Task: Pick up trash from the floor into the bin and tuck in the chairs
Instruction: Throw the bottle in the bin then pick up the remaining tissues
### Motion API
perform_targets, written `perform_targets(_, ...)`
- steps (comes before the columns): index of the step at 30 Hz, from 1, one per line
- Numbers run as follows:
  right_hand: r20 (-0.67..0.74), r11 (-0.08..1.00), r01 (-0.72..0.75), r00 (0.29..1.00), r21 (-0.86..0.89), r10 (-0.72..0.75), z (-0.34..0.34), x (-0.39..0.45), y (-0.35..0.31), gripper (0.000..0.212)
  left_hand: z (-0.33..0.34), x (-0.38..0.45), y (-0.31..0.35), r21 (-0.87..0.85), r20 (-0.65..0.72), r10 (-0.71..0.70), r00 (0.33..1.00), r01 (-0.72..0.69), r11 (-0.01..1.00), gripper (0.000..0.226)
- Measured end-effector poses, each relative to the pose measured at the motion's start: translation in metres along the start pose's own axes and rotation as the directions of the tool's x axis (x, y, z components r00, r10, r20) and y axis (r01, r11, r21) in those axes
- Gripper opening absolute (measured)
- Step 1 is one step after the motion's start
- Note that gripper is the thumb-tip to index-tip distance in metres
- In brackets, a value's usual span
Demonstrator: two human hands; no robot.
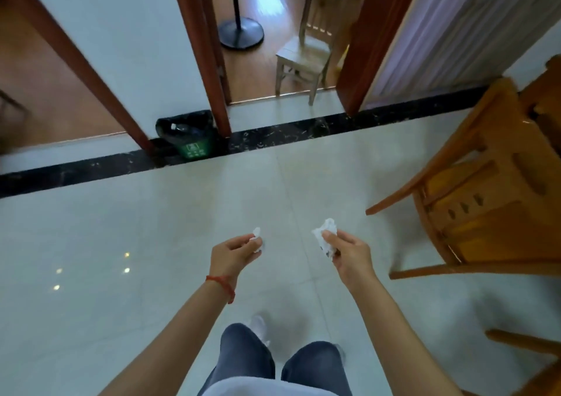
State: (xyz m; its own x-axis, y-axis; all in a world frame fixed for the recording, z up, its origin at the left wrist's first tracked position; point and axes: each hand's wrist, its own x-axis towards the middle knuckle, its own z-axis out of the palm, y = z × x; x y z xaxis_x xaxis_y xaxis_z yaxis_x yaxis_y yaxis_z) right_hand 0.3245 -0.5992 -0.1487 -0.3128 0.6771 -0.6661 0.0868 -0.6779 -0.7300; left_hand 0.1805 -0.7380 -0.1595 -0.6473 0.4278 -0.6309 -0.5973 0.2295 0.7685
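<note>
Head view: a large wooden chair (485, 189) stands at the floor's right edge, not tucked in. The green bin (189, 136) sits by the far doorframe. Left hand (233, 251) pinches a small paper wad (257, 239); right hand (349, 253) grips a bigger wad (326, 234). Carrying step; next, walk over and drop both.

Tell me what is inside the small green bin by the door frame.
The small green bin holds a black plastic liner folded over its rim, with something pale and shiny near the top. What lies deeper is hidden by the liner and blur.
</note>
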Motion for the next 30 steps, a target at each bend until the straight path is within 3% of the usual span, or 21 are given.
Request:
perform_targets(10, 0.135, 0.988, -0.049, 0.988, -0.146, 0.069, 0.119, 0.029, 0.002, 0.025, -0.077, 0.058, 0.052, -0.165, -0.13, -0.001, 0.991, -0.021, 0.986, 0.013)
perform_targets(14, 0.153, 0.978, -0.067, 0.983, -0.196, 0.098, 0.153, 0.054, -0.008, 0.03, -0.082, 0.088, 0.071, -0.24, -0.163, -0.017, 0.986, -0.023, 0.97, 0.006)
perform_targets(20, 0.204, 0.978, -0.071, 0.972, -0.198, 0.112, 0.211, 0.117, -0.047, 0.028, -0.077, 0.157, 0.116, -0.267, -0.199, -0.013, 0.98, -0.042, 0.963, 0.014)
perform_targets(30, 0.257, 0.947, -0.083, 0.952, -0.31, 0.167, 0.33, 0.219, -0.119, 0.03, -0.074, 0.268, 0.232, -0.306, -0.298, 0.012, 0.954, -0.107, 0.946, 0.019)
